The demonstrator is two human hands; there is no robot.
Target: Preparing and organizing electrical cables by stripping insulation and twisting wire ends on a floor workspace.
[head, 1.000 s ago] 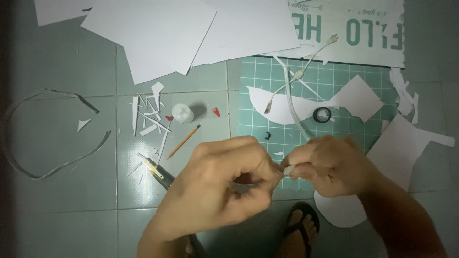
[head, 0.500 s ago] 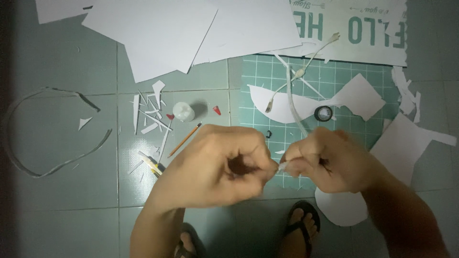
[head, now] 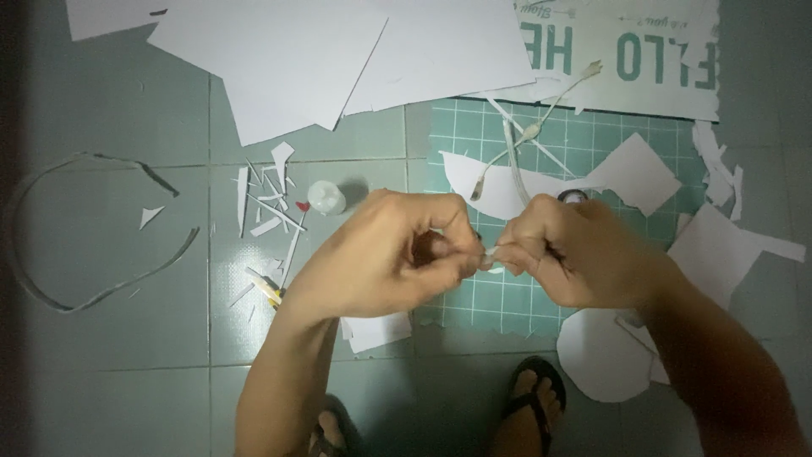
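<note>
- Pale green tiled floor (head: pixel 110 110) underneath, strewn with large white paper sheets (head: pixel 279 59).
- Green gridded cutting mat (head: pixel 507 296) below both hands, carrying curved white paper cut-outs (head: pixel 499 190).
- Left hand (head: pixel 381 254) curled tight, fingertips pinched on thin white paper strip (head: pixel 489 251).
- Right hand (head: pixel 575 254) likewise clamped on strip's other end.
- Strip held midair between hands, above mat.
- Likely risk: tearing or creasing from uneven pull; slipping into scattered white paper slivers (head: pixel 266 199).

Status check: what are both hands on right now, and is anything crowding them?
Left hand and right hand both pinching a small white strip between them. Held above the green cutting mat. Paper scraps and glue bottle lie left, apart.
</note>
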